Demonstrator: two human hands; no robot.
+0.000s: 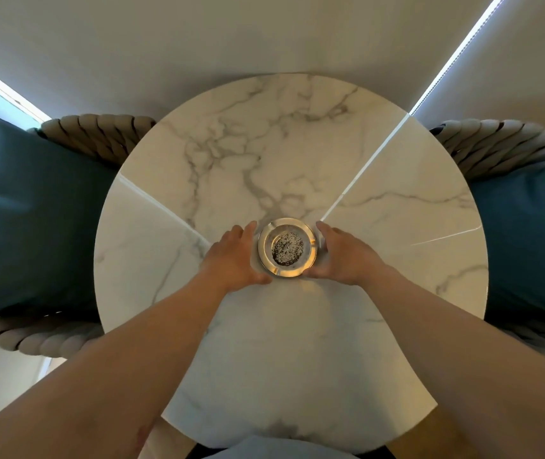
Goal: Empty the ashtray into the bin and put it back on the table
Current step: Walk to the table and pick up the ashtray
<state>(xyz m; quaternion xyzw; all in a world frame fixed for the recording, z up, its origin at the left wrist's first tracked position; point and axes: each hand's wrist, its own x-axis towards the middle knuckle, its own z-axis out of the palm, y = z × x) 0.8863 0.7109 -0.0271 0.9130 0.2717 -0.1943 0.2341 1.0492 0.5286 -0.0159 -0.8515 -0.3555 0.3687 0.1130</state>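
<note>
A round glass ashtray (287,248) with grey and dark ash in its bowl sits near the middle of a round white marble table (380,210). My left hand (234,256) cups its left side, fingers curved along the rim and thumb at its near edge. On the other side my right hand (340,256) does the same, fingers touching the rim. The ashtray rests on the tabletop between both hands. No bin is in view.
A woven rope chair with a teal cushion (29,213) stands to the left of the table. Another such chair with a teal cushion (529,233) stands to the right. Bright light strips run across the pale surface beyond the table.
</note>
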